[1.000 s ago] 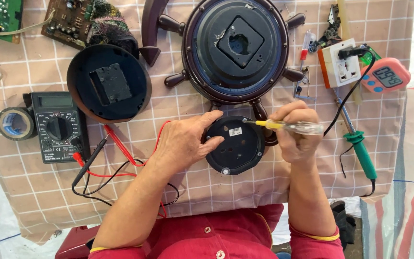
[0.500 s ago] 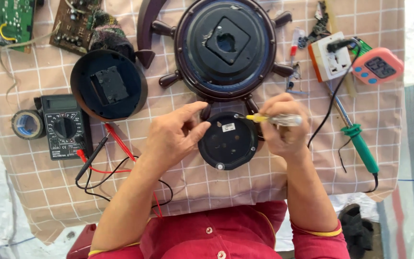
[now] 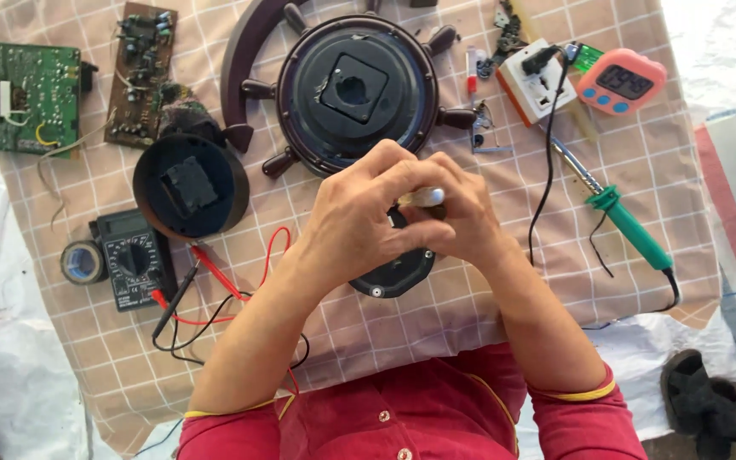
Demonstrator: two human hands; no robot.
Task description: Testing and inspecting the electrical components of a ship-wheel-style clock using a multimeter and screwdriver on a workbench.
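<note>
fingers of both the left hand (image 3: 359, 217) and right hand (image 3: 462, 221) pinch a screwdriver (image 3: 423, 198) over a small black clock (image 3: 389, 273).

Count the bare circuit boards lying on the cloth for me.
2: a green circuit board at the far left edge, and a brown circuit board just right of it, above the small black round housing. More may lie beyond the frame.

Multimeter (image 3: 134, 262) lies left of the hands; soldering iron (image 3: 622, 223) lies right.
</note>
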